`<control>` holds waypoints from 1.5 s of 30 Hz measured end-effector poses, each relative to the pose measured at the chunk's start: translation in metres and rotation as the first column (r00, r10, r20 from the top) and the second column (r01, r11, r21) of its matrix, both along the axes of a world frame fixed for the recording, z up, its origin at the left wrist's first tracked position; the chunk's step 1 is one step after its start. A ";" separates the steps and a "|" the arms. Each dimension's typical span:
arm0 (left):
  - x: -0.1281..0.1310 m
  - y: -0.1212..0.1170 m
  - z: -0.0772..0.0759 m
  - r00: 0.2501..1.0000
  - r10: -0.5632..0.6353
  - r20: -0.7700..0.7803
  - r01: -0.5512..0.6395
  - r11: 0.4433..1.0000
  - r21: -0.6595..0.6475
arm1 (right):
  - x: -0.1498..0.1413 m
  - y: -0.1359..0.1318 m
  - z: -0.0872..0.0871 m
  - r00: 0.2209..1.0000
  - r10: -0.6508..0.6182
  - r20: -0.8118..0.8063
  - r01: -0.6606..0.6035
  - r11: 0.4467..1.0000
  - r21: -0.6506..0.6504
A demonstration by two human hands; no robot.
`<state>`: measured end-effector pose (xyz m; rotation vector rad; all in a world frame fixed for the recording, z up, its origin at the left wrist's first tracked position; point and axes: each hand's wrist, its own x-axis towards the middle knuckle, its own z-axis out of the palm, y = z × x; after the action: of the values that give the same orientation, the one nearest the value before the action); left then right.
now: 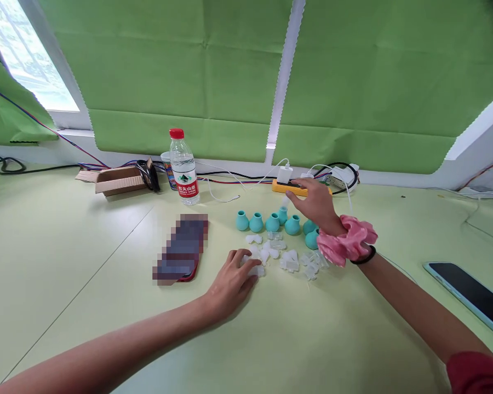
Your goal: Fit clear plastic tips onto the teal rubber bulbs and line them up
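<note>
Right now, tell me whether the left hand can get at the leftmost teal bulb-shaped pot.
Probably yes. The left hand is at the translucent plastic pieces, on the near side of that teal pot; nothing seems to stand between them, and the right hand is off rightward.

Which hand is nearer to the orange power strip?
Right. The right hand partly covers the orange power strip in this view; the left hand is farther from it, nearer the camera, at the white pieces.

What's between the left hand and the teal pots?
Small white and clear plastic pieces lie on the table between the left hand and the teal pots; the head view shows it.
</note>
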<state>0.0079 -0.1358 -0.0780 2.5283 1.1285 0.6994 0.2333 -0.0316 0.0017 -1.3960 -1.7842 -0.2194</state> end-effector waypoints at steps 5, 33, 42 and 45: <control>-0.001 0.002 0.000 0.999 0.033 0.022 -0.033 0.999 -0.013 | -0.020 -0.064 -0.017 0.906 0.339 0.255 -0.358 0.933 0.031; 0.003 -0.004 0.009 0.956 0.104 -0.274 -0.049 0.978 0.201 | -0.032 -0.100 -0.080 0.852 0.519 -0.066 -0.523 0.839 -0.147; 0.004 -0.005 0.010 0.973 0.039 -0.227 -0.002 0.987 0.158 | -0.031 -0.101 -0.078 0.831 0.554 -0.046 -0.553 0.815 -0.173; 0.003 -0.004 0.009 0.980 -0.014 -0.198 0.049 0.983 0.176 | -0.032 -0.103 -0.080 0.832 0.554 -0.007 -0.545 0.816 -0.193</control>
<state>0.0113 -0.1400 -0.0689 2.8144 1.1295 0.5771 0.2011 -0.1344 -0.0780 -0.9360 -2.2147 0.2347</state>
